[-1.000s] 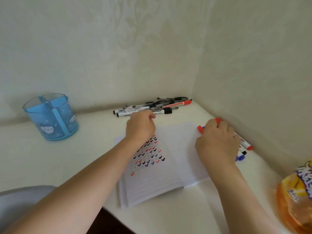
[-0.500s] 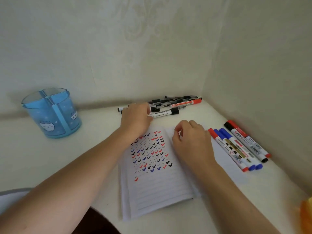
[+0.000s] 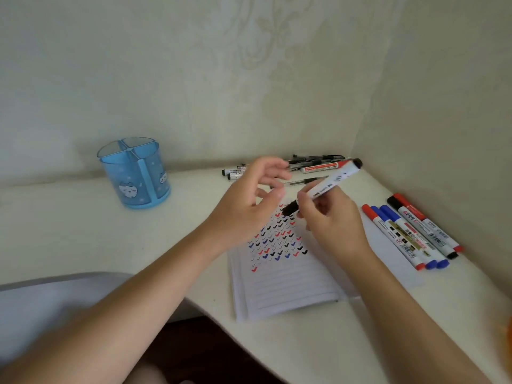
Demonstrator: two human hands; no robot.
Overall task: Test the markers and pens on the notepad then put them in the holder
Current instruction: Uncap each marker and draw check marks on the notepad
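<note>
Black marker (image 3: 329, 184), white barrel, held in the air over the top of the notepad (image 3: 288, 286). Its long axis is tilted: the black low end points down-left toward the page, the other end up-right toward the corner of the room. The right hand (image 3: 332, 220) grips the lower barrel with fingers curled round it, thumb side toward the low end. Can't tell if that black end is a cap or a bare tip. The left hand (image 3: 249, 206) hovers just left of that low end, fingers loosely spread and half bent, holding nothing and not touching the marker; it is the nearer hand to the black end, so probably it pulls the cap along the marker's axis, down-left. The page carries rows of red, blue and black ticks on its upper half, with lines blank below, so there is room to test. A row of markers (image 3: 410, 234) lies side by side right of the notepad, near the side wall, and a pile of pens (image 3: 313, 164) sits at the back against the wall. The holder (image 3: 135, 173), blue with divided compartments, stands well apart at back left, nothing visible in it. The desk (image 3: 83, 231) is pale and fits into a corner of cream patterned walls. Something orange shows at the right edge, unclear what.
</note>
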